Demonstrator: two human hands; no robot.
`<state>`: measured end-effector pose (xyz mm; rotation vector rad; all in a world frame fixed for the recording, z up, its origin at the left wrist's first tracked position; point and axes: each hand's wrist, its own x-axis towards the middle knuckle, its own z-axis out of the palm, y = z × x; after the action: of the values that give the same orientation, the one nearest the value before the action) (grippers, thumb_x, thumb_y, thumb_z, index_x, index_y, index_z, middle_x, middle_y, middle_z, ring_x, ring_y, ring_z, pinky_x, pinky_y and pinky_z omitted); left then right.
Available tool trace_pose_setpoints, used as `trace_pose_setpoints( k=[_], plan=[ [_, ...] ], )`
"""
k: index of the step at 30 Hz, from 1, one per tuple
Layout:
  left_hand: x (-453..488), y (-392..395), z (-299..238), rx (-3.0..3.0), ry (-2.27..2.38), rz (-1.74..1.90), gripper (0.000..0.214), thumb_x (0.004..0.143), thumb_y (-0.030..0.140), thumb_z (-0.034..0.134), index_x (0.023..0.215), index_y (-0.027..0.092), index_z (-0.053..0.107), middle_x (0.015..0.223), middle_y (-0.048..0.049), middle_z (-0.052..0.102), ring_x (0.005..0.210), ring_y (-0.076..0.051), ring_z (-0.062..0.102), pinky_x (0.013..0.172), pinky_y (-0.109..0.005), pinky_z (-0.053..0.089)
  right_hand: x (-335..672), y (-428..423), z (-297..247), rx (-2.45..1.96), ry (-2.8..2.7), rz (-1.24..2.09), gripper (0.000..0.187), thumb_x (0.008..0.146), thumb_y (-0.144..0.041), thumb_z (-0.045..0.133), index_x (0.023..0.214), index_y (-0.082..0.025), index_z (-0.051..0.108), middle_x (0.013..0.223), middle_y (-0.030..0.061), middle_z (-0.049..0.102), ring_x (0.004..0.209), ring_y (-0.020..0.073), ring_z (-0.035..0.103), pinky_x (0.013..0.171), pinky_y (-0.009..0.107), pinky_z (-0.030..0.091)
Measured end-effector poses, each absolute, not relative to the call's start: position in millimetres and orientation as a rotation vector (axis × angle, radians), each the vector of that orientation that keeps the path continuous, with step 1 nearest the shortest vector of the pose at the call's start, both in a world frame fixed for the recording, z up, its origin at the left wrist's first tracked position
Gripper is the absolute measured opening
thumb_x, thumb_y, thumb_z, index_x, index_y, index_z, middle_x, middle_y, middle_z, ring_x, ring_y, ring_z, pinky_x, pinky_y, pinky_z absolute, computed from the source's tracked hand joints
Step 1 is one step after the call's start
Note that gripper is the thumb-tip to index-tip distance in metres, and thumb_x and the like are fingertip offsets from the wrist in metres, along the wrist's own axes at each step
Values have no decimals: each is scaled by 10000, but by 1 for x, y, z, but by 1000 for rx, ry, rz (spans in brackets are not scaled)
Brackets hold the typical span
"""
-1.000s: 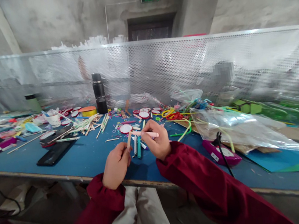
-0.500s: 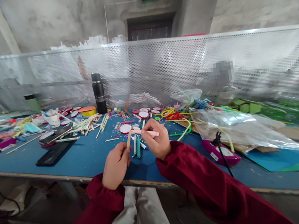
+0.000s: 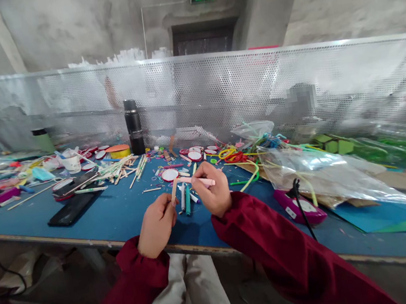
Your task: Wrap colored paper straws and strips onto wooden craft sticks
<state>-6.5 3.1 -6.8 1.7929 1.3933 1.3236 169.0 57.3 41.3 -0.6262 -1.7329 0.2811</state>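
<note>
My left hand point(image 3: 159, 224) pinches a flat wooden craft stick point(image 3: 174, 190), which points up and away from me. In my right hand point(image 3: 213, 189) is a pale pink marker pen point(image 3: 204, 180), its tip end turned left toward the top of the stick. Whether the tip touches the wood I cannot tell. Under and between my hands, several markers point(image 3: 187, 200), teal, grey and white, lie on the blue table. A round white disc with a red rim point(image 3: 170, 175) rests just behind the stick.
A black phone point(image 3: 73, 210) and a pile of paper and wooden sticks point(image 3: 124, 168) lie left. Behind stands a black bottle point(image 3: 134, 126) before a perforated metal screen point(image 3: 209, 90). At right are a purple corded device point(image 3: 300, 208), clear plastic bags point(image 3: 327, 175) and blue sheets point(image 3: 374, 216).
Both hands keep nearly the same place and hold on the craft stick and marker. The view has shifted very slightly. A person at the far left has moved an arm a little.
</note>
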Motion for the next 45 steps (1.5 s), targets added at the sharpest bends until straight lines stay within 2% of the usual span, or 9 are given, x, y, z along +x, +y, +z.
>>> trace_pose_setpoints(
  k=[28, 45],
  plan=[
    [-8, 4, -9, 1792, 1356, 1336, 207, 998, 363, 444, 920, 225, 577, 543, 73, 531, 530, -145, 490, 589, -268, 360, 169, 56, 43, -651, -1746, 301, 139, 850, -225, 577, 726, -226, 513, 608, -57, 478, 540, 116, 427, 548, 267, 327],
    [-6, 2, -6, 1802, 1388, 1329, 242, 989, 387, 434, 889, 219, 577, 541, 59, 542, 534, -156, 505, 597, -273, 354, 169, 55, 45, -655, -1759, 315, 139, 853, -243, 572, 729, -230, 510, 597, -59, 477, 526, 116, 427, 538, 270, 331]
  ],
)
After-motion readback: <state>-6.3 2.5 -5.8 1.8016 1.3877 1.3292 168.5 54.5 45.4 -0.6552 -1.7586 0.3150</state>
